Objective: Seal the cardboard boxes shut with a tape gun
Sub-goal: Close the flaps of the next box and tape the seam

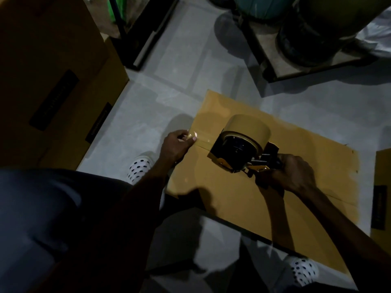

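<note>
The black-and-yellow tape gun (241, 153) is gripped by the right hand (289, 174); the clear tape end (196, 138) is pinned on the flat brown cardboard box (264, 197) by the left hand (177, 144). A crooked pull could wrinkle it.

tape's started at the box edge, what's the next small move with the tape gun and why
Probably draw the tape gun along the seam toward the right hand, since the left hand pins the tape end at the edge of the box and only a short strip is laid.
</note>
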Tool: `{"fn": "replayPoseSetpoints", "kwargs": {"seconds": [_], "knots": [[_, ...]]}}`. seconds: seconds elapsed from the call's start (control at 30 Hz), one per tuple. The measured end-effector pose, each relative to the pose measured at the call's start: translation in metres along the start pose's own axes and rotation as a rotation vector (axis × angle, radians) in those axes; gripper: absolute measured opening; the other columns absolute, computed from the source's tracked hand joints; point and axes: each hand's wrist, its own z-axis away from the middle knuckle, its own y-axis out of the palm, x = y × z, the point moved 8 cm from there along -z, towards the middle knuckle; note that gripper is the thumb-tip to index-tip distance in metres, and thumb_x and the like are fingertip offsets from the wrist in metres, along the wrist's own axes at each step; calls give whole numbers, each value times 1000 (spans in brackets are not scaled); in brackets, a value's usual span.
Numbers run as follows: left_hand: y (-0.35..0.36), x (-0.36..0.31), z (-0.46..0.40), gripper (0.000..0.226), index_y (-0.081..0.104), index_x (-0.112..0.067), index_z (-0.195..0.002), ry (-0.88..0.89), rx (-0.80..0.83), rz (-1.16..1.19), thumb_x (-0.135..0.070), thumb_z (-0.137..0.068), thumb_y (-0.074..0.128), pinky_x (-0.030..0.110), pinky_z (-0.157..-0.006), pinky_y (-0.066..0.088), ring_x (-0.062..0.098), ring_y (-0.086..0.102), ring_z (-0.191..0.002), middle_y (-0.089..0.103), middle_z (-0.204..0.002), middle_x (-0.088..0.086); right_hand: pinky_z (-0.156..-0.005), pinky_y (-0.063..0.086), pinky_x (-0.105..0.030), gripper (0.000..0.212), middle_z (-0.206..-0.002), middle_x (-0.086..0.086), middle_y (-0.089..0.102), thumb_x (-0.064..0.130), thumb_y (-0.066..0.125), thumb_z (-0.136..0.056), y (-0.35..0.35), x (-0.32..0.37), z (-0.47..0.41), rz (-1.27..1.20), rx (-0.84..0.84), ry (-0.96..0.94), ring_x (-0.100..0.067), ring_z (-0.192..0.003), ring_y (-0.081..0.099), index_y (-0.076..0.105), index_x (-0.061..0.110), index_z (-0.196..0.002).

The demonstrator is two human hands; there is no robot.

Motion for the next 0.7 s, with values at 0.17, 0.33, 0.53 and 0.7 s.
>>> {"fn": "replayPoseSetpoints", "kwargs": {"seconds": [0.17,0.33,0.53,0.7], "knots": [[5,-15,8,24,68,-14,-101,38,-38,-91,-28,-99,48,29,-64,44,24,62,-75,67,-80,4,-49,37,-23,22,-76,1,68,34,74,-82,11,7,-7,-122,157,-25,-14,-61,62,69,21,-98],[-20,-11,-30,48,56,-12,-126,-36,-68,-243,-49,-100,40,35,-87,46,30,59,-107,62,-121,11,-48,31,-24,12,-69,4,59,31,69,-85,25,52,-25,-171,182,-150,-15,-59,55,58,25,-83],[-15,-7,-30,53,49,-19,-116,-59,-174,-478,-64,-98,29,40,-83,42,33,59,-103,62,-114,8,-56,37,-25,14,-81,0,65,29,68,-86,25,38,-43,-194,229,-141,-18,-71,60,62,25,-98],[-16,-6,-33,52,48,-19,-114,-37,-195,-521,-64,-98,27,37,-76,38,34,60,-100,64,-113,9,-64,45,-27,14,-85,1,67,29,69,-85,22,28,-43,-188,245,-136,-20,-77,62,63,27,-97]]}}
